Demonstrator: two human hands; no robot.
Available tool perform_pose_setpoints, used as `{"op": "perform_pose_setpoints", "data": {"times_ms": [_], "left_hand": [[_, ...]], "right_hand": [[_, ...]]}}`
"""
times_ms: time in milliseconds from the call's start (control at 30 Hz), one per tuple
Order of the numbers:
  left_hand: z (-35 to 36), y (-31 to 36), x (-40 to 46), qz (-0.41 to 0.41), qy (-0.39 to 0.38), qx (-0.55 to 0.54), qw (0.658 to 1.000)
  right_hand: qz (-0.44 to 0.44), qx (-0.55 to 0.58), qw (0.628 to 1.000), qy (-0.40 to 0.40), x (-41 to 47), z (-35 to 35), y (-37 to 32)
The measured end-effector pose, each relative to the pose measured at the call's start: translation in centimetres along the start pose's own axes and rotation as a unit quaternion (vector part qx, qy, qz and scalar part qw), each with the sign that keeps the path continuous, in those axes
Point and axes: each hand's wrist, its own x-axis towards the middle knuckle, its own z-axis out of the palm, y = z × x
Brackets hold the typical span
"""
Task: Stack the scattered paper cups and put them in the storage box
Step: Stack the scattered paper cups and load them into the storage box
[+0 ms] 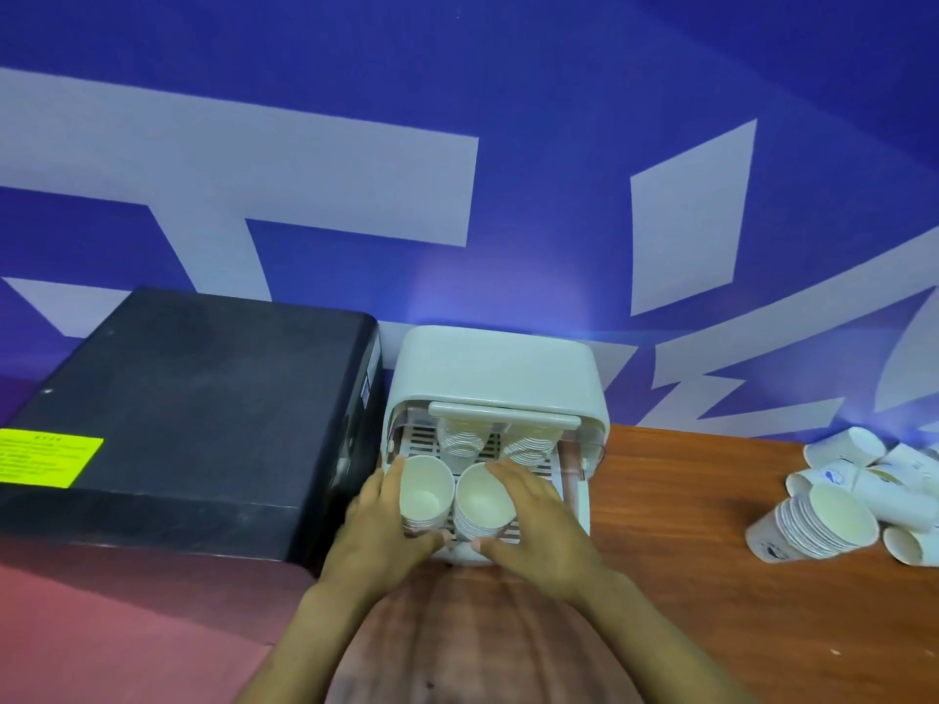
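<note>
The left hand gripped one cup stack, the right hand another, inside the storage box; loose cups lay at three o'clock.

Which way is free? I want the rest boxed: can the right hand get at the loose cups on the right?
Probably yes. The right hand rests on a cup stack in the storage box; bare table lies between it and the loose cups, with nothing blocking.
</note>
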Motion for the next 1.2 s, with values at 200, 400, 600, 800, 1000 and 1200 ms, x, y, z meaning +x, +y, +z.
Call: {"op": "perform_pose_setpoints", "data": {"times_ms": [200,400,600,800,1000,1200], "left_hand": [[-0.7,2.9,-1.6,0.077,0.042,0.017,0.996],[-0.1,6.0,-3.7,0.159,0.030,0.002,0.987],[3.9,8.8,-6.3,0.180,-0.014,0.026,0.983],[10.9,16.0,-7.3,0.196,-0.041,0.034,0.979],[22.3,24.6,-9.5,0.193,-0.055,0.054,0.978],[30.4,32.8,-10.4,0.217,-0.081,0.078,0.970]], "right_hand": [[0.001,0.016,1.000,0.013,-1.0,-1.8,0.1],[0.032,-0.040,0.999,-0.006,-5.2,-3.7,0.9],[0.060,-0.021,0.998,0.009,-9.6,-7.1,3.2],[0.075,0.013,0.997,0.028,-15.0,-11.4,11.6],[0.095,0.042,0.994,0.014,-21.3,-17.4,23.8],[0.127,0.024,0.991,0.019,-25.8,-23.7,33.6]]}}
